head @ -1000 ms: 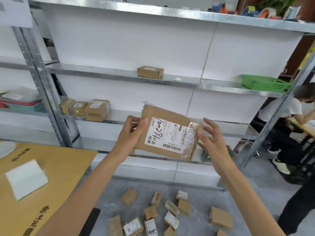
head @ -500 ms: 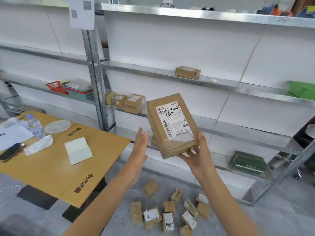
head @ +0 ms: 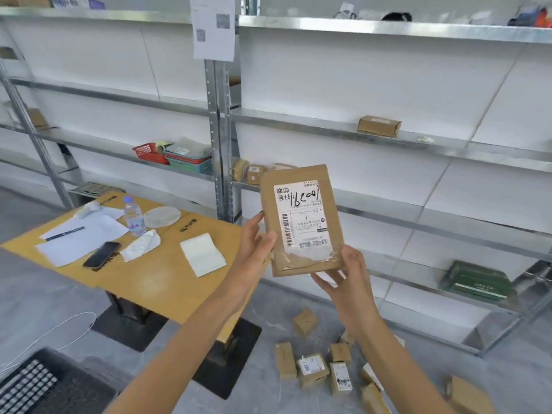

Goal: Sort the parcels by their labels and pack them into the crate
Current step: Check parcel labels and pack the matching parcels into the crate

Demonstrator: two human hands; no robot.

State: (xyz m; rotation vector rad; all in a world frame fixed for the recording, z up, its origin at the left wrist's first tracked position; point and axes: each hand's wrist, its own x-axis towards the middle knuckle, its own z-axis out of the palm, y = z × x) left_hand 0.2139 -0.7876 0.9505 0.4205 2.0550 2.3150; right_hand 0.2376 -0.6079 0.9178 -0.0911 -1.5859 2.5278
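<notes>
You hold the parcel [head: 301, 222] upright in the air in front of the shelves, above the far corner of the desk [head: 155, 282]. Your left hand [head: 258, 248] has a grip on its left edge, thumb on the front and fingers behind. Your right hand [head: 343, 279] cups the lower right corner, thumb against the side. Both grips sit low and at the edges, so if you let go with one hand to reach, the tall top could tip over and the parcel slide out. The label [head: 301, 216] looks upside down to you, and wrinkled clear tape [head: 307, 258] shines across its lower part. Reading the handwritten number that way, you may well mistake a digit and sort it wrongly. The crate [head: 35, 383] lies well apart, down at your lower left. The way there probably crosses the desk, where a low swing could knock the bottle [head: 133, 216] or the phone [head: 101, 254]. If it drops straight down, it would likely land near the loose parcels [head: 313, 366] on the floor, and you could lose track of which one you had read.
</notes>
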